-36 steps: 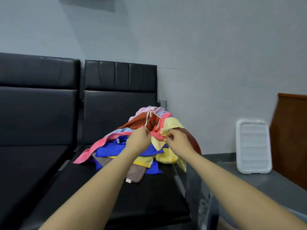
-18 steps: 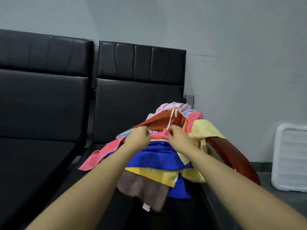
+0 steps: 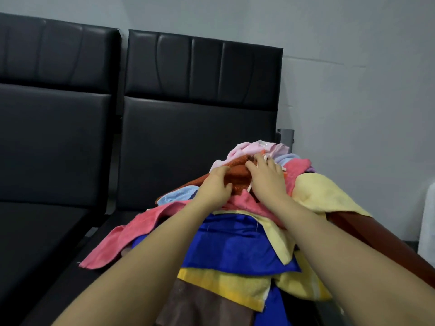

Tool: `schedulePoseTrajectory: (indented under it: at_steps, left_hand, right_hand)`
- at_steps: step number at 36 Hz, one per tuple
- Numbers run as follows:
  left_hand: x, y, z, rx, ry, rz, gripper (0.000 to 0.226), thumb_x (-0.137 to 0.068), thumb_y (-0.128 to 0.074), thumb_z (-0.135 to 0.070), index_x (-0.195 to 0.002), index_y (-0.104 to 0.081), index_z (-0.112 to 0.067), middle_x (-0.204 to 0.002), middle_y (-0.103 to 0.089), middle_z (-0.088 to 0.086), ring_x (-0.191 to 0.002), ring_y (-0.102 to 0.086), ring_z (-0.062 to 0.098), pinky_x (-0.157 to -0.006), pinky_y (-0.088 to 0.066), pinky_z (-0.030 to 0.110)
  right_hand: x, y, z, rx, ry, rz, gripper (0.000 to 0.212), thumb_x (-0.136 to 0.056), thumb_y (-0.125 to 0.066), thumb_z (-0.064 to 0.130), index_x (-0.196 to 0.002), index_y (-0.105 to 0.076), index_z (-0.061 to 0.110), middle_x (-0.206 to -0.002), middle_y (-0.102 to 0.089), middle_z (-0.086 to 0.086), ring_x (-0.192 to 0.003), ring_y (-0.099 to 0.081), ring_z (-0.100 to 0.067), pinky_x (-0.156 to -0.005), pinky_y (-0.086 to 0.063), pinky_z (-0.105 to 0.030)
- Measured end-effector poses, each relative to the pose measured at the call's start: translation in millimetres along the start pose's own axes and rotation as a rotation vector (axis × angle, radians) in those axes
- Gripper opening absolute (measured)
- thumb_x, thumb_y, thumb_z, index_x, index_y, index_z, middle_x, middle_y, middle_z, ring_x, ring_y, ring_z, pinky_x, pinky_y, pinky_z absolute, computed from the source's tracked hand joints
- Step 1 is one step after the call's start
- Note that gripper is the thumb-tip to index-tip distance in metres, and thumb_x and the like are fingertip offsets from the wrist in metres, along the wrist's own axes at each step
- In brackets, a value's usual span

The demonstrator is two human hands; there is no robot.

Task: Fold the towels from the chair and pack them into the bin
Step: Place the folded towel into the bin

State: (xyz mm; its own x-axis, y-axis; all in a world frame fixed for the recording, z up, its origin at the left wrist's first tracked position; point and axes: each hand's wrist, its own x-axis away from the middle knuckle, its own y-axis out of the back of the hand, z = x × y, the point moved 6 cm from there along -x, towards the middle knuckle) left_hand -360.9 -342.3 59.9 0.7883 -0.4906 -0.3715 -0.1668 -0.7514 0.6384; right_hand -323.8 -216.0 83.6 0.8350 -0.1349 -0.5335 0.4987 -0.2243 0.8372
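Our left hand [image 3: 217,185] and right hand [image 3: 266,177] both rest with fingers curled into the rust-orange towel [image 3: 237,175] directly beneath them atop the towel pile [image 3: 235,243], its long axis running left-right, both hands equally near, no bin visible.

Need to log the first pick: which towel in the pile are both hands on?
The rust-orange towel near the top of the pile: the left hand and right hand both rest on it. The blue, yellow and pink towels lie lower, untouched by the fingers.
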Motion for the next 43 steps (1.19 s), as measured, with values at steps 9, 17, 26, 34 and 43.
schedulePoseTrajectory:
  at_steps: [9,17,26,34,43]
  left_hand:
    - [-3,-11,14,-0.061,-0.023,-0.008,0.06,-0.091,-0.051,-0.008,-0.146,-0.029,-0.018,-0.145,-0.038,0.005,-0.122,-0.048,0.018,-0.099,-0.039,0.024]
    - [3,30,-17,-0.088,-0.001,-0.276,0.024,-0.097,-0.043,-0.016,-0.119,-0.051,-0.013,-0.117,-0.051,0.009,-0.101,-0.056,0.029,-0.089,-0.045,0.044]
    - [34,92,-89,-0.158,-0.176,-0.518,0.019,-0.097,-0.042,-0.01,-0.102,-0.058,-0.003,-0.109,-0.055,0.013,-0.1,-0.05,0.029,-0.085,-0.041,0.037]
    - [90,112,-109,-0.303,-0.105,-0.5,0.025,-0.101,-0.034,-0.02,-0.115,-0.051,-0.01,-0.112,-0.053,0.008,-0.1,-0.042,0.027,-0.087,-0.031,0.035]
    - [151,115,-106,-0.37,0.024,-0.361,0.026,-0.092,-0.043,-0.022,-0.094,-0.063,-0.006,-0.093,-0.063,0.011,-0.098,-0.046,0.029,-0.086,-0.038,0.037]
  right_hand:
    - [13,3,-1,-0.219,-0.015,-0.189,0.031,-0.094,-0.044,0.018,-0.124,-0.052,0.019,-0.129,-0.054,-0.004,-0.118,-0.048,-0.024,-0.099,-0.037,-0.039]
    - [19,75,-2,-0.516,-0.162,-0.478,0.024,-0.092,-0.047,0.009,-0.114,-0.055,0.013,-0.113,-0.054,-0.007,-0.095,-0.055,-0.031,-0.076,-0.043,-0.037]
    - [40,149,-2,-0.588,-0.201,-0.579,0.024,-0.095,-0.046,0.011,-0.116,-0.056,0.011,-0.12,-0.053,-0.008,-0.105,-0.051,-0.027,-0.09,-0.037,-0.036]
    - [83,162,-3,-0.353,-0.229,-0.344,0.03,-0.099,-0.038,0.031,-0.121,-0.058,0.027,-0.117,-0.056,0.0,-0.107,-0.045,-0.024,-0.091,-0.029,-0.034]
    - [131,167,13,-0.331,-0.174,-0.056,0.035,-0.09,-0.044,0.031,-0.056,-0.049,0.022,-0.078,-0.067,-0.002,-0.087,-0.056,-0.026,-0.085,-0.032,-0.036]
